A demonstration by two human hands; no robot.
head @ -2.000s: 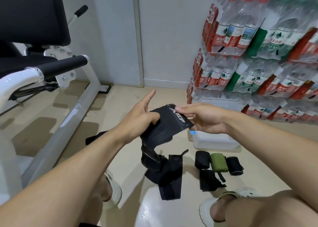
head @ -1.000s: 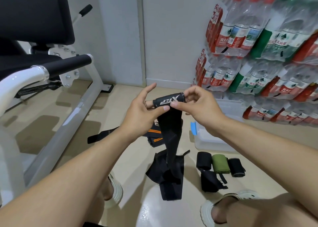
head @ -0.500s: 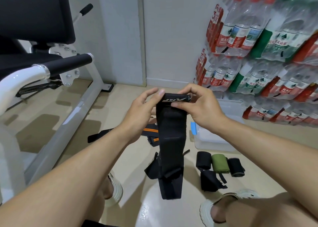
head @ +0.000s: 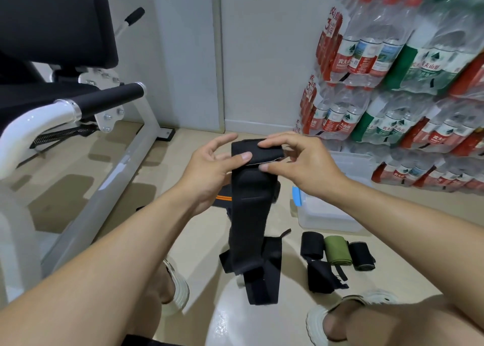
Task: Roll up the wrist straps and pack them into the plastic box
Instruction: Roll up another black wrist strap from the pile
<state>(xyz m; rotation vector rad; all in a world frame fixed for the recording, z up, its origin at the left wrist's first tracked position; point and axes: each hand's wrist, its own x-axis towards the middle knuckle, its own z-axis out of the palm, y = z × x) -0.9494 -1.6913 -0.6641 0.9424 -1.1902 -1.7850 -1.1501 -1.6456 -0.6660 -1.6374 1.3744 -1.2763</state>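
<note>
Both hands sit at frame centre, working one black wrist strap (head: pixel 250 214). Left hand (head: pixel 209 170) has its thumb pressed on the front of the rolled top end, fingers loosely spread behind it. Right hand (head: pixel 296 159) pinches the same rolled end from the right, index finger on top and thumb underneath. Only the top end is rolled; the rest of the strap hangs straight down toward the floor, lower end near another flat black strap (head: pixel 264 280) lying at lower centre.

Plastic box (head: pixel 327 214) stands on the floor right of centre, partly hidden by the right forearm, with a blue tab (head: pixel 296 196) on its left edge. What it holds cannot be seen.

Just below the box, three rolled straps lie side by side: black roll (head: pixel 311 243), green roll (head: pixel 337 250), second black roll (head: pixel 362 256). An unrolled black strap (head: pixel 320 277) lies just below them. A strap with orange stripes (head: pixel 222 197) shows behind the left wrist.

Gym machine frame (head: pixel 117 162) fills the left of the frame, bottled water packs (head: pixel 392 83) stack up at upper right. Sandalled feet (head: pixel 175 285) show at the bottom.
</note>
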